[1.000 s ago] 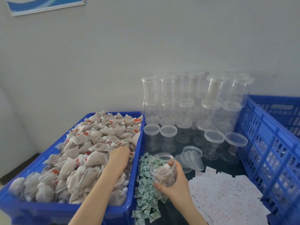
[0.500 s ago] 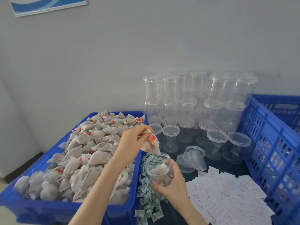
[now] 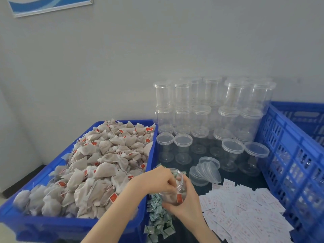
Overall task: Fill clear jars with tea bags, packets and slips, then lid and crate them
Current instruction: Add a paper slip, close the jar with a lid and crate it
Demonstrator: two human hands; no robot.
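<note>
My right hand (image 3: 185, 202) grips a clear open jar (image 3: 172, 193), tilted toward the left and partly filled with tea bags. My left hand (image 3: 156, 179) covers the jar's mouth, its fingers pushing a tea bag with a red tag (image 3: 179, 197) down inside. A blue bin (image 3: 122, 227) heaped with grey tea bags (image 3: 98, 165) stands at the left. Small green packets (image 3: 157, 218) lie in a pile under the jar. White paper slips (image 3: 245, 213) are spread at the right.
Empty clear jars (image 3: 210, 116), several with lids, are stacked against the wall behind. Loose clear lids (image 3: 206, 171) lean in a small pile just beyond the jar. A blue slotted crate (image 3: 294, 155) stands at the far right.
My left hand lifted a tea bag out of the blue bin, carried it right to the jar and now has its fingers in the jar's mouth. The jar has tipped slightly.
</note>
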